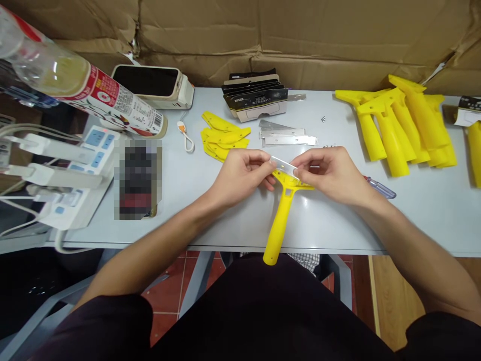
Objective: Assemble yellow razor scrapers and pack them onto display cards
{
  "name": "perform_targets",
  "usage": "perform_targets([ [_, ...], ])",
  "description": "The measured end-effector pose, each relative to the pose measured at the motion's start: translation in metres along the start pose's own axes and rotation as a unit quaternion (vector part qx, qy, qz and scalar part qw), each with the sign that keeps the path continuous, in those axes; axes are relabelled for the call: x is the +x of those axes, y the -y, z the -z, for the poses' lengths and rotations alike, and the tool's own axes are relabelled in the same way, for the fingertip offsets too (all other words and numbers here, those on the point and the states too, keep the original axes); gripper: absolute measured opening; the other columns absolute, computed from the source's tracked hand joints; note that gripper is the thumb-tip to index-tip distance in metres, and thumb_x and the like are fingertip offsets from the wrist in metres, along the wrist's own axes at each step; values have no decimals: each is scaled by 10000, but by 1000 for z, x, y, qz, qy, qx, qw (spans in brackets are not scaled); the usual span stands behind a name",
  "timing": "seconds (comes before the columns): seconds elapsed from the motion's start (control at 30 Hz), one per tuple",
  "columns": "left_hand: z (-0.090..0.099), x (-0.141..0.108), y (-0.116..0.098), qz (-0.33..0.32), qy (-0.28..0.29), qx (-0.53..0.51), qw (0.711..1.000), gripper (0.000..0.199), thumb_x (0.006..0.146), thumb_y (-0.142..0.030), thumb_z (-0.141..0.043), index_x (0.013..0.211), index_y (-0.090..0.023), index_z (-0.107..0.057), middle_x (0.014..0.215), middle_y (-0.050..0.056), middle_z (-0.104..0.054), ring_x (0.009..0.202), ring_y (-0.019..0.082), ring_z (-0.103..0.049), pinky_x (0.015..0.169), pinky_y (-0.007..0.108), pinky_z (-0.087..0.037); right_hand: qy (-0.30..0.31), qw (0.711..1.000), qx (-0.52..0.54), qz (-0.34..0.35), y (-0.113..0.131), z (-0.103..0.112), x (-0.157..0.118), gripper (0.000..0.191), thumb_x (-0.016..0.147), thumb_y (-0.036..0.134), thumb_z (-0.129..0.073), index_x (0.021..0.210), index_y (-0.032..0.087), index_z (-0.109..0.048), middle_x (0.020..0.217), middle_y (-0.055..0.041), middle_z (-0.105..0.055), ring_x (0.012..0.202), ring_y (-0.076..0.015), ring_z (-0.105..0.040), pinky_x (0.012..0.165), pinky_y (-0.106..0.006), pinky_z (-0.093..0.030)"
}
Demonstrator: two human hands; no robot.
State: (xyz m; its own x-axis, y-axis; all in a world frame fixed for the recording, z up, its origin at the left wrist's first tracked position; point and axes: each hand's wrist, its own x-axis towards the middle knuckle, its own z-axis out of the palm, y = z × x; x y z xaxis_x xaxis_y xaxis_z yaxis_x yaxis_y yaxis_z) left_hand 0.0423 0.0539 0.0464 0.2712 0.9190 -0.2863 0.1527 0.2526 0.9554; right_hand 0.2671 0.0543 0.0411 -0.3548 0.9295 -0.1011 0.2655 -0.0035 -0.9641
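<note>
My left hand (240, 173) and my right hand (326, 175) pinch the two ends of a thin steel blade (283, 167). It lies along the head of a yellow plastic scraper (280, 225), whose head is partly hidden by my fingers. The scraper's handle points toward me and overhangs the table's front edge. A pile of yellow plastic blade covers (223, 135) lies beyond my left hand. A small stack of steel blades (281, 133) lies straight ahead. Near my right hand rests a screwdriver (381, 187) with a translucent blue handle.
A heap of yellow scraper bodies (398, 125) fills the right of the white table (421, 220). Black-and-white card packs (255, 95) stand at the back. A power strip (75, 175) with plugged-in cables, a lying bottle (82, 85) and a pixelated object (137, 178) occupy the left. Cardboard (263, 40) lines the wall.
</note>
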Motion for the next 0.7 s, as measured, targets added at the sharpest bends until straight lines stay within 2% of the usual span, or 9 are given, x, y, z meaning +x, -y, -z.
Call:
perform_targets([
  [0.17, 0, 0, -1, -15, -26, 25, 999, 214, 885, -324, -819, 764, -165, -741, 681, 50, -765, 636, 201, -768, 667, 308, -659, 0, 1000, 7, -13, -2, 6, 1, 142, 852, 253, -813, 986, 207, -812, 812, -20, -772, 721, -167, -688, 683, -334, -581],
  [0.37, 6, 5, 1, -28, -75, 33, 996, 149, 893, -281, -781, 818, -152, -776, 693, 43, -772, 603, 186, -757, 641, 294, -657, 44, 996, 26, -69, 1, 27, 1, 235, 812, 226, -869, 1040, 224, -809, 724, -17, -761, 618, -186, -682, 629, -378, -606],
  [0.53, 7, 7, -1, -35, -84, 11, 996, 151, 877, -282, -804, 789, -162, -776, 717, 52, -776, 626, 191, -765, 636, 297, -665, 10, 995, 64, -77, 0, 28, 4, 248, 748, 206, -928, 946, 239, -781, 684, -7, -751, 568, -181, -677, 613, -388, -623],
  [0.7, 11, 10, 1, -2, -61, -25, 998, 142, 847, -268, -832, 799, -143, -785, 715, 65, -771, 626, 185, -756, 625, 294, -661, -51, 992, 90, -73, -4, 21, 5, 251, 742, 195, -914, 908, 244, -731, 648, 21, -710, 497, -154, -643, 547, -355, -589],
])
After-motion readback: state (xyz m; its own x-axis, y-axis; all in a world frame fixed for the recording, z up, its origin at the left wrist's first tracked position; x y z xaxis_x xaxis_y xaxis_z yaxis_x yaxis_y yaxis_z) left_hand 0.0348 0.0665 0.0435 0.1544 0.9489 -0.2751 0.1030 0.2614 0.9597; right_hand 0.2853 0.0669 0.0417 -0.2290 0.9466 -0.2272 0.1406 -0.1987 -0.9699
